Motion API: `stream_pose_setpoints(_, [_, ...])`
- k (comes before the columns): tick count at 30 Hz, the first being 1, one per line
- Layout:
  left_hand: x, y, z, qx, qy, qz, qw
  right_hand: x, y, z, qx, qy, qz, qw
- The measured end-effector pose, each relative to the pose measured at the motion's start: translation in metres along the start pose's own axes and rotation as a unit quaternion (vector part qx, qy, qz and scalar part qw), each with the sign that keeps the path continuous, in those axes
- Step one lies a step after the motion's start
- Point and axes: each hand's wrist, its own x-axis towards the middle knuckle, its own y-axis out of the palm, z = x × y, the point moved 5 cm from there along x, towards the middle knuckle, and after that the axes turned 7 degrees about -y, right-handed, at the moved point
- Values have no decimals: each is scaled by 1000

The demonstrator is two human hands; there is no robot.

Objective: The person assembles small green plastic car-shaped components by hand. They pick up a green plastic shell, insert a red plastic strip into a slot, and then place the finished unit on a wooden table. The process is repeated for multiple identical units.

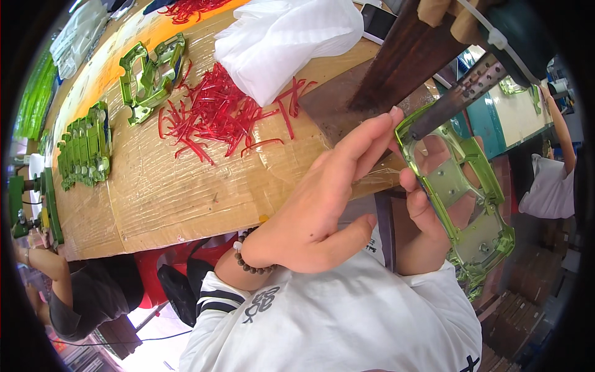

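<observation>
The right hand (427, 239) grasps the green frame (450, 181) by its side, held up at the tabletop's (180, 201) right. The left hand's (319, 214) fingers are stretched out, clutching nothing, their tips at the frame's upper corner. A dark nozzle (462, 98) overlaps that end (whether it touches, I can't tell). Red strips (220, 105) lie heaped beside a white sheet (288, 40), near more frames (87, 149).
</observation>
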Motion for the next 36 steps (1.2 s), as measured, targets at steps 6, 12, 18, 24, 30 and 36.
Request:
stream_pose_setpoints(6, [0,0,0,19,8,2,1000,1,2,-3,32,-14,-49,998])
stream_pose_setpoints(12, [-5,-5,-1,-60,-7,-46,997,-7,-2,-1,45,-62,-82,994])
stream_pose_setpoints(18, [-16,-17,1,-217,25,-212,953,-44,17,19,-151,-173,-151,962])
stream_pose_setpoints(24, [-20,-15,-3,-198,43,-212,956,-53,13,205,-562,-376,-372,636])
stream_pose_setpoints(30, [-21,-14,-2,-164,54,-222,960,-3,43,318,-835,-352,-422,44])
stream_pose_setpoints(36, [-22,-14,-2,-167,59,-212,961,-8,60,321,-811,-117,-537,-202])
